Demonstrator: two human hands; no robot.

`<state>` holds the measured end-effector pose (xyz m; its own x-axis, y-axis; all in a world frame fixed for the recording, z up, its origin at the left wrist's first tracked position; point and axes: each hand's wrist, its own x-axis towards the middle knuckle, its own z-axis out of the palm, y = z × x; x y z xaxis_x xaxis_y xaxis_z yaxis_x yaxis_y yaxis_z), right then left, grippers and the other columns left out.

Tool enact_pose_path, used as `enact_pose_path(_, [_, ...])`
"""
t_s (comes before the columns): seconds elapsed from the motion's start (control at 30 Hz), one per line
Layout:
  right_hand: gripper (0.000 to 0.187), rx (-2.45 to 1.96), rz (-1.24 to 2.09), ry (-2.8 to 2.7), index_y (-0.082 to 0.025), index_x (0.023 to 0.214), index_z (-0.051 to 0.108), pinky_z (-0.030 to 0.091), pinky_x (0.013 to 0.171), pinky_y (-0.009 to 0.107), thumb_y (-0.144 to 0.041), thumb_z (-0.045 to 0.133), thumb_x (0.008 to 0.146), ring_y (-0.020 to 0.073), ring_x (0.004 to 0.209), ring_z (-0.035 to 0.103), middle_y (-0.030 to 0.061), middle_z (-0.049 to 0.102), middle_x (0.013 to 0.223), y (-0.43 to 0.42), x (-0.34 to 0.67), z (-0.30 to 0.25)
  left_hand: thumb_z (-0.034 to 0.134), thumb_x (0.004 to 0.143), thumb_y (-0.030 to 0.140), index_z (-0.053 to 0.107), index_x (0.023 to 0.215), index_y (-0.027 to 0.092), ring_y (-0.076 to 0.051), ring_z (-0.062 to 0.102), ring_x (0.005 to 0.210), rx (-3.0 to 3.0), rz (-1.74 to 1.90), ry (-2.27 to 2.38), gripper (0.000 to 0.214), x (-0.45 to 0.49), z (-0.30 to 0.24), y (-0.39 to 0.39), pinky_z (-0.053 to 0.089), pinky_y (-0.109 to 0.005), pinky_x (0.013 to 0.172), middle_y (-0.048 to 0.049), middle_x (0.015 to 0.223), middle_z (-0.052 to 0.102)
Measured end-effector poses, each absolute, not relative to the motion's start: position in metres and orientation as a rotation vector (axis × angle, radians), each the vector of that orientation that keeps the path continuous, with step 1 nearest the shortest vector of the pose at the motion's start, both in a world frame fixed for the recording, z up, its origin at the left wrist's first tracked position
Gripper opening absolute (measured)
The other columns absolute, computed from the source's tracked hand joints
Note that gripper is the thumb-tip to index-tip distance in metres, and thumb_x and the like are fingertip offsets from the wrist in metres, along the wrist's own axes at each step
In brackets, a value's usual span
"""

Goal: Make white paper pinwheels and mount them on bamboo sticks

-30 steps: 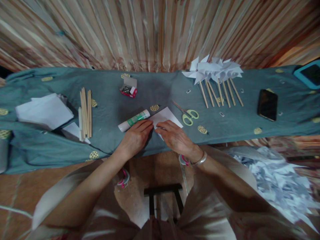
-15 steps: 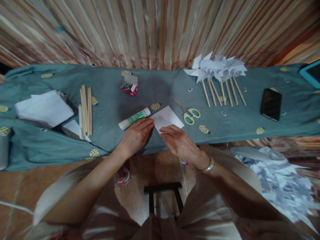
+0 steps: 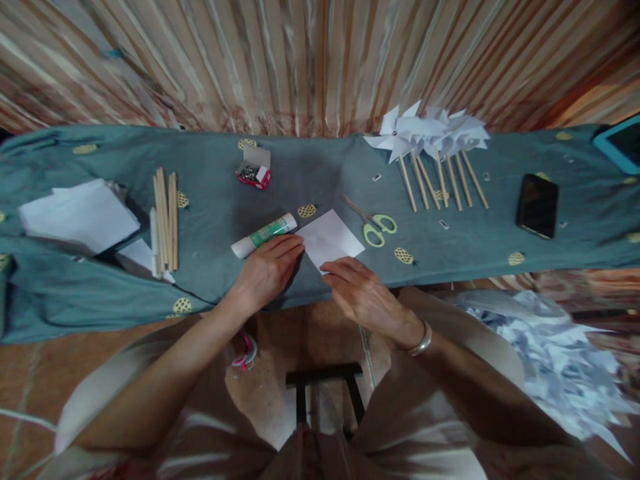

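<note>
A small square sheet of white paper (image 3: 334, 237) lies turned like a diamond on the cloth in front of me. My left hand (image 3: 270, 270) has its fingers together at the sheet's left corner. At the near corner my right hand (image 3: 365, 293) pinches the edge, its thumb hidden beneath the fingers. Just beyond my left hand lies a white and green glue stick (image 3: 265, 235), close to the knuckles. Scissors (image 3: 373, 227) with light green handles rest right of the paper, blades pointing away to the left.
Paper pinwheels (image 3: 433, 133) on wooden sticks lie at the back right, beside a phone (image 3: 537, 205) and a blue-edged tablet (image 3: 620, 147). Leftward are a red box (image 3: 254, 175) of small metal pieces, wooden sticks (image 3: 167, 220) and stacked paper (image 3: 80, 217). White paper pieces (image 3: 555, 360) heap below right.
My right hand has shifted slightly toward me at the near corner, and more of the sheet shows there. My left hand stays at the left corner. The whole view has drifted a little.
</note>
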<state>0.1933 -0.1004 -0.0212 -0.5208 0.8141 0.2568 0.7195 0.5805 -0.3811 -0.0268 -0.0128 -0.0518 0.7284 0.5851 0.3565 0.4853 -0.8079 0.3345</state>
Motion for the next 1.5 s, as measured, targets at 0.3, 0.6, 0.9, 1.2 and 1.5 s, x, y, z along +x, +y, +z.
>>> enact_pose_path(0.3, [0.02, -1.348, 0.534, -1.884, -0.02, 0.088, 0.07, 0.057, 0.092, 0.039, -0.008, 0.054, 0.087, 0.0202, 0.099, 0.071, 0.0072, 0.076, 0.107, -0.096, 0.213, -0.018, 0.046, 0.098, 0.013, 0.067, 0.12, 0.01, -0.027, 0.062, 0.122, 2.789, 0.651, 0.86, 0.03, -0.027, -0.052, -0.013, 0.057, -0.047, 0.102, -0.0147, 0.127, 0.069])
enact_pose_path(0.6, [0.036, -1.434, 0.284, -2.175, -0.011, 0.127, 0.063, 0.049, 0.109, 0.052, -0.015, 0.044, 0.097, 0.0292, 0.127, 0.058, 0.0176, 0.064, 0.135, -0.09, 0.215, -0.031, 0.047, 0.092, 0.002, 0.066, 0.128, 0.017, -0.032, 0.052, 0.135, 2.822, 0.453, 0.923, 0.043, -0.029, -0.049, -0.025, 0.051, -0.051, 0.106, -0.0167, 0.14, 0.059])
enact_pose_path(0.9, [0.034, -1.443, 0.247, -2.244, -0.012, 0.122, 0.067, 0.051, 0.106, 0.051, -0.017, 0.044, 0.098, 0.0304, 0.126, 0.055, 0.0167, 0.064, 0.133, -0.089, 0.214, -0.033, 0.052, 0.086, -0.003, 0.063, 0.132, 0.026, -0.037, 0.035, 0.147, 2.847, 0.444, 0.854, 0.056, -0.029, -0.052, -0.044, 0.044, -0.059, 0.109, -0.017, 0.152, 0.046])
enact_pose_path(1.2, [0.032, -1.411, 0.288, -2.214, -0.012, 0.116, 0.071, 0.05, 0.106, 0.05, -0.012, 0.047, 0.095, 0.0288, 0.12, 0.057, 0.017, 0.065, 0.128, -0.082, 0.213, -0.03, 0.049, 0.09, 0.001, 0.064, 0.125, 0.014, -0.033, 0.051, 0.133, 2.887, 0.545, 0.72, 0.04, -0.02, -0.048, -0.055, 0.049, -0.054, 0.104, -0.0192, 0.136, 0.06])
enact_pose_path(1.5, [0.031, -1.261, 0.46, -2.264, -0.019, 0.115, 0.071, 0.053, 0.098, 0.044, -0.016, 0.045, 0.097, 0.0252, 0.111, 0.057, 0.0133, 0.066, 0.12, -0.065, 0.193, -0.03, 0.046, 0.096, 0.009, 0.063, 0.125, 0.013, -0.029, 0.055, 0.123, 2.875, 0.567, 0.699, 0.034, -0.02, -0.052, -0.058, 0.053, -0.045, 0.096, -0.0181, 0.128, 0.062])
